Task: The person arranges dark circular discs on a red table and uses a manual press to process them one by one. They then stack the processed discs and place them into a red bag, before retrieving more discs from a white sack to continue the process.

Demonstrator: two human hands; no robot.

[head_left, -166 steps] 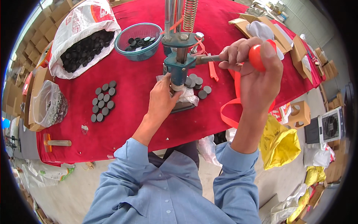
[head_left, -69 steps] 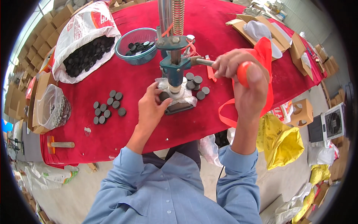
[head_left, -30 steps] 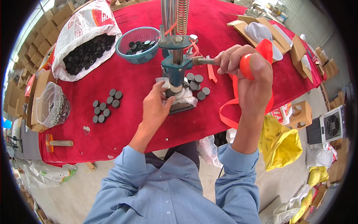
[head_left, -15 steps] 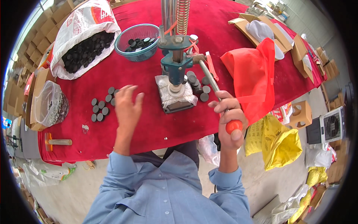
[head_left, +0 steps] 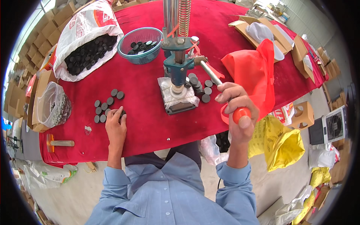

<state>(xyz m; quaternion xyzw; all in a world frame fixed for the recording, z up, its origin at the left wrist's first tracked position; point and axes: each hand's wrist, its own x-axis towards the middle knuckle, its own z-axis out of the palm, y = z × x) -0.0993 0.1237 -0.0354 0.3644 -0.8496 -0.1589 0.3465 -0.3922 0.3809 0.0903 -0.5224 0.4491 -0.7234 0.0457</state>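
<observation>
Left hand: palm down on the table, left of and nearer the wearer than the dark teal metal hand press. Thumb and forefinger are closed around one small round black disc at their tips; it is partly covered, so firmness of hold cannot be judged.

Right hand: right of the press, fingers wrapped around the glossy red ball knob and the end of the steel rod lever. The lever slopes from the press's right side down toward the wearer.

Press: upright, with a bare coil spring beside its steel column. Its pale ram tip meets the base, which is covered with crumpled whitish plastic film.

Loose black discs lie left of the press, beside the left hand. A second group of dark grey discs, partly heaped, sits just right of the press.

Farther out: a bright red fabric bag to the right of the press; a translucent teal plastic bowl of black pieces behind it to the left; farther left, a white woven sack spilling black caps. Far left of the press: a clear plastic tub of small silvery pieces and a wooden-handled hammer. The red cloth-covered table lies under all these.
</observation>
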